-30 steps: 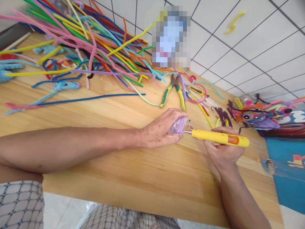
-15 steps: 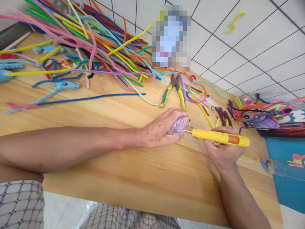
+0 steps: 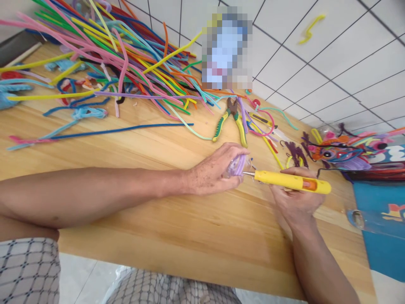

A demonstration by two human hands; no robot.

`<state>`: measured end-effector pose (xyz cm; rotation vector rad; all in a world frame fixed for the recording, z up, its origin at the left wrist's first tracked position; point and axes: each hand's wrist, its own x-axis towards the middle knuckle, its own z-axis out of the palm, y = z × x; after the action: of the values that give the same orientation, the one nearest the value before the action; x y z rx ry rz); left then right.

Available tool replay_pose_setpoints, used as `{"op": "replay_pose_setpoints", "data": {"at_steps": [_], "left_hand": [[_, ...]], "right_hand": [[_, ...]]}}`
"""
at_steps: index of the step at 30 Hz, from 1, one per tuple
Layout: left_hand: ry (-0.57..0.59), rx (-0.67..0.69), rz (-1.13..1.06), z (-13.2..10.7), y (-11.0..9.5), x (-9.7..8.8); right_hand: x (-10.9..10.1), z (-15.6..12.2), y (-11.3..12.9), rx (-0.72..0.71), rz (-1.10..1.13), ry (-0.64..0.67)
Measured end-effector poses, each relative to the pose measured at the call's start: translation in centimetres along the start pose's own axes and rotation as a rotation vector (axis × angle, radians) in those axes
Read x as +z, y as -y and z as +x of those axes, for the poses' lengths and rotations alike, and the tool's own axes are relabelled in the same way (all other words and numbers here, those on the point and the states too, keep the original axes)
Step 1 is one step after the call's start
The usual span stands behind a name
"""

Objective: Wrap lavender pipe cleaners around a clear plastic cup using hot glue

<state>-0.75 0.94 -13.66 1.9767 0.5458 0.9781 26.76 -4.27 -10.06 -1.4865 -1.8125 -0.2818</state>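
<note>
My left hand (image 3: 215, 171) is closed round a small lilac pipe-cleaner piece (image 3: 236, 166), held just above the wooden table (image 3: 177, 228). My right hand (image 3: 295, 198) grips a yellow pen-shaped glue tool (image 3: 291, 181) with an orange slider. Its metal tip points left and touches the lilac piece. Most of the lilac piece is hidden by my fingers.
A big heap of coloured pipe cleaners (image 3: 120, 59) covers the table's far left. Green-and-yellow pliers (image 3: 230, 120) lie beyond my hands. A colourful pipe-cleaner figure (image 3: 344, 152) and a blue box (image 3: 379, 219) stand at the right. White floor tiles (image 3: 332, 55) lie beyond the table.
</note>
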Motion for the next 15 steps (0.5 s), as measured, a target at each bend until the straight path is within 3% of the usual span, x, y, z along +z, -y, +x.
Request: {"op": "replay_pose_setpoints", "data": {"at_steps": [15], "left_hand": [[-0.016, 0.037, 0.017, -0.04, 0.26, 0.19]], "right_hand": [[0.16, 0.09, -0.08, -0.132, 0.071, -0.032]]}}
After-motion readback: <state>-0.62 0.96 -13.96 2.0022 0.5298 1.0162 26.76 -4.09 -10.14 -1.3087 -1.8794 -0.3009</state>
